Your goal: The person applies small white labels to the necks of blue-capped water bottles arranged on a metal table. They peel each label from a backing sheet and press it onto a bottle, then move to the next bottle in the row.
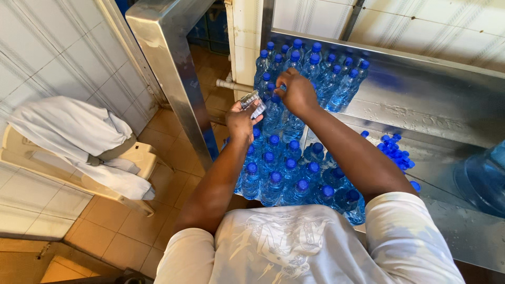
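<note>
Over a stainless steel table [421,100], seen from the head camera: stood packed with blue-capped water bottles [284,173], upright and touching one another, from the near edge to the back rim. Left hand [243,120] raised just above the bottles, fingers curled shut around a small clear stack, probably plastic seal sleeves [251,102]. Right hand [297,92] reached further back, fingertips pinched on the blue cap [283,87] of one bottle in the far cluster. Loose blue caps [395,151] lay heaped on bare steel to the right, beside a large blue water jug [484,176]. Off to the left, a plastic chair [68,163] draped with white cloth [73,131]. Best done, by judgement, with the bottle kept upright, neighbours undisturbed, one sleeve drawn at a time.
</note>
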